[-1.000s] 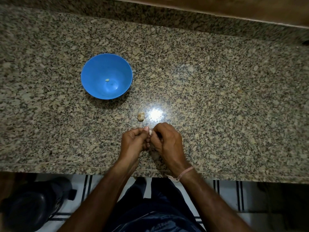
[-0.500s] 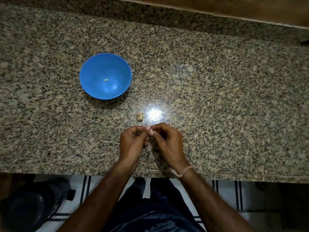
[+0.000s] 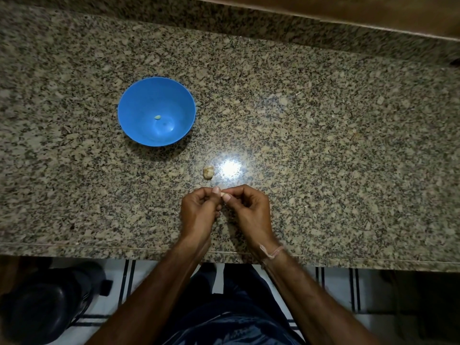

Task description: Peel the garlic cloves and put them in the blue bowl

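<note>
The person stands at a speckled stone bench (image 3: 323,145) with both hands drawn together just above its near edge. The left hand (image 3: 199,215) and the right hand (image 3: 251,215) meet at the fingertips, and between them sits a small pale garlic clove (image 3: 223,194), pinched from both sides. The fingers (image 3: 216,191) of the left hand are curled and closed on the clove, seemingly to steady it, while the thumb and forefinger of the right hand press in against its other end, most likely working at the skin with a nail. Holding it this close to the body and low over the bench probably gives the person a clear look at a very small thing and lets any loose skin fall onto the stone. Whether the skin has started to come away is too small to tell.

Just beyond the hands, beside a bright spot of reflected light, the rest of the garlic (image 3: 208,172) lies on the bench, within easy reach for the next clove. The blue bowl (image 3: 139,95) stands further back and to the left, well apart from the hands, and holds one small pale peeled clove (image 3: 157,117) near its middle. Judging by that, the job is at an early stage: one clove done, one in hand, more waiting in the lump on the bench.
</note>
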A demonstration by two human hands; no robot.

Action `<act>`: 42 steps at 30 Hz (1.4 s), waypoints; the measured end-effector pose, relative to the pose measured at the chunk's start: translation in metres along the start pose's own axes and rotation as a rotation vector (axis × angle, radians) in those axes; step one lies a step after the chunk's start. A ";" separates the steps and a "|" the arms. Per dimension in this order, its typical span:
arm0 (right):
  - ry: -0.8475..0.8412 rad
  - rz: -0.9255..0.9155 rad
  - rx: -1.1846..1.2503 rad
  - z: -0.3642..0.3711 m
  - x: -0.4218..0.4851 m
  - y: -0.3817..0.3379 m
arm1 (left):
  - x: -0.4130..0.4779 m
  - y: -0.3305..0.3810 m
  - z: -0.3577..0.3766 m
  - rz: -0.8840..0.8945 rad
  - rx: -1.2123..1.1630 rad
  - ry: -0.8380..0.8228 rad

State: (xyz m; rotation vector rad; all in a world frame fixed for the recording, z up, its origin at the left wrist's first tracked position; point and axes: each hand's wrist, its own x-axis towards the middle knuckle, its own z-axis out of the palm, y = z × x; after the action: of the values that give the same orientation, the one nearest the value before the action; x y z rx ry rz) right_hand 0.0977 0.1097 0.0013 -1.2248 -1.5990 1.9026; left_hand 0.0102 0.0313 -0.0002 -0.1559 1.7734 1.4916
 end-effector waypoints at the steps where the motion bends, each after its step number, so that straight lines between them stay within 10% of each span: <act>1: -0.001 0.007 0.023 0.000 0.000 0.000 | 0.000 0.000 0.001 0.003 0.009 0.006; 13: -0.072 0.173 0.297 0.002 -0.006 -0.003 | 0.004 -0.002 0.000 0.168 0.397 0.045; 42: 0.036 0.275 0.291 -0.004 -0.001 -0.003 | -0.013 0.012 -0.009 0.331 0.391 -0.046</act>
State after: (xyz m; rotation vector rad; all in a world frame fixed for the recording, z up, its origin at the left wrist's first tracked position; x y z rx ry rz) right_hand 0.1011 0.1121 0.0043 -1.3948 -1.1292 2.1724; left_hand 0.0082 0.0217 0.0172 0.3833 2.0861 1.3187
